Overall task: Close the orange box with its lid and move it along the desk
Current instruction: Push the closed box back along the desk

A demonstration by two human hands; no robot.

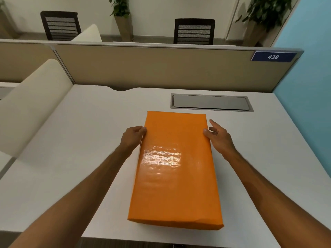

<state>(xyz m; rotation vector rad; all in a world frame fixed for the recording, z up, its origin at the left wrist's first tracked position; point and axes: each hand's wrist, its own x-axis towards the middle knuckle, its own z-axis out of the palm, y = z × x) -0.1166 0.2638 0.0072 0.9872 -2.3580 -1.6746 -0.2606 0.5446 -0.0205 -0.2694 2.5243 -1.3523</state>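
Head view: orange box (174,169), lid on, glossy top, on desk (71,158)
Left hand (133,137) grips its left edge; right hand (217,136) open, thumb touching right edge

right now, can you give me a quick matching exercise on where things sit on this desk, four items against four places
Items:
1. left hand
2. right hand
3. grey cable hatch
4. blue 438 sign

Places:
A. on the partition's top right corner
B. at the orange box's left edge
C. set into the desk beyond the box
D. at the box's right edge, fingers spread

Pairs: 1-B, 2-D, 3-C, 4-A
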